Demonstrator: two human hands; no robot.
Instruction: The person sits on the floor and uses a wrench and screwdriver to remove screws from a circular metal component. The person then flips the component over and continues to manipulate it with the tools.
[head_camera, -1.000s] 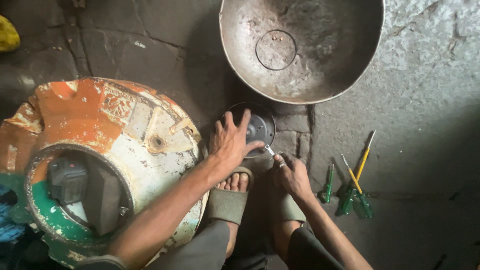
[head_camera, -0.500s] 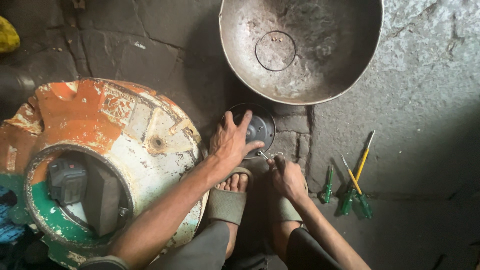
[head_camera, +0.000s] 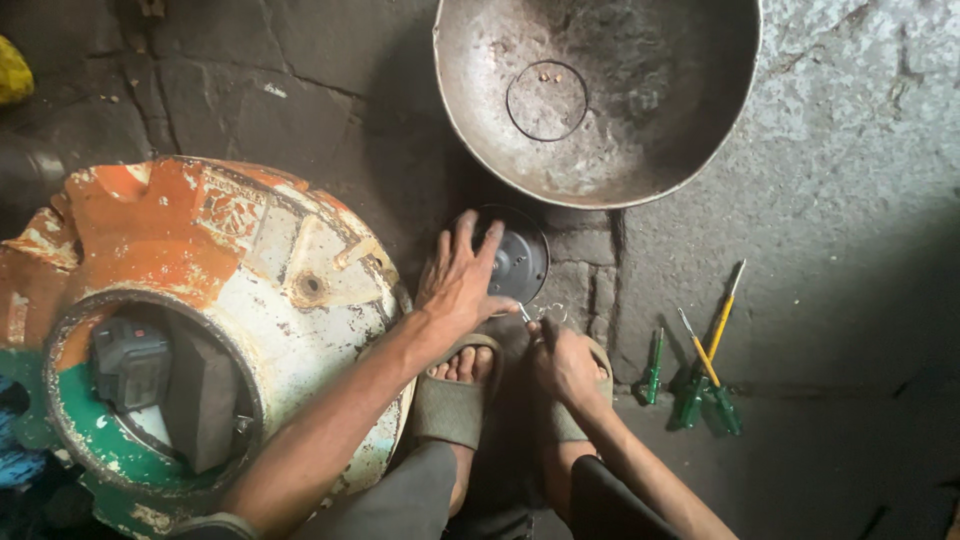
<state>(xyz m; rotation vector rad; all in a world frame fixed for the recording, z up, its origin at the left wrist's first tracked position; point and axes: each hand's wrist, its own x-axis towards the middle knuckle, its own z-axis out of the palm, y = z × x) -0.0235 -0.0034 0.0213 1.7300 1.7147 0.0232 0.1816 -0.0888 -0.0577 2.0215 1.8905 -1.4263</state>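
Observation:
A small dark round metal disc (head_camera: 522, 262) lies on the stone floor in front of my feet. My left hand (head_camera: 462, 280) is spread flat over its left side, fingers apart, pressing it down. Just right of it my right hand (head_camera: 563, 362) is closed around a thin tool (head_camera: 526, 314) whose metal tip shows at the disc's lower edge. Both feet in grey sandals (head_camera: 450, 405) sit under the hands.
A large worn metal bowl (head_camera: 700, 150) lies beyond the disc. A big round orange, white and green housing (head_camera: 230, 260) with an opening stands at the left. Several green and yellow screwdrivers (head_camera: 700, 375) lie on the floor at the right.
My right hand has shifted slightly, turning the thin tool at the disc's edge. My left hand stays pressed on the disc.

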